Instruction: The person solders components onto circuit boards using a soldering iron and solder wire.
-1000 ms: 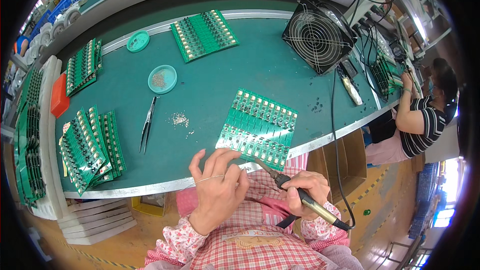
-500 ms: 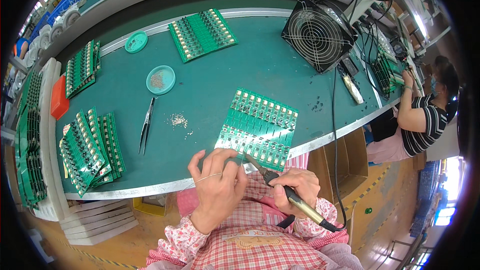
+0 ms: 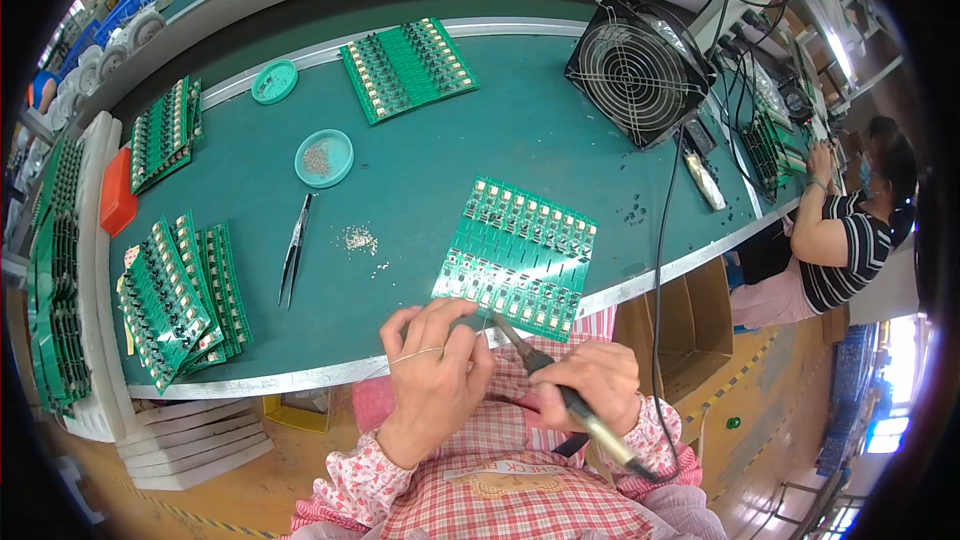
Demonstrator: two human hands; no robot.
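A green circuit board panel (image 3: 520, 252), carrying rows of white and black parts, lies at the table's front edge before me. My right hand (image 3: 592, 380) is closed around a soldering iron (image 3: 602, 434), its tip at the panel's near edge. Pinched in my left hand (image 3: 432, 370) is thin solder wire (image 3: 416, 351), which crosses the back of my fingers. The wire's end is close to the iron's tip; I cannot tell whether they touch. My left fingertips are at the panel's near left corner.
Tweezers (image 3: 294, 252), a heap of small parts (image 3: 360, 239) and a round green dish (image 3: 348, 162) lie to the left. Stacked boards (image 3: 170, 290) stand further left. A black fan (image 3: 640, 70) is at the back right. The iron's cable (image 3: 660, 270) hangs over the edge. A co-worker (image 3: 850, 230) sits at right.
My right hand has dropped slightly, and the iron's handle now tilts lower. Its tip has drawn back a little toward me. The cable has swung left. My left hand has barely moved.
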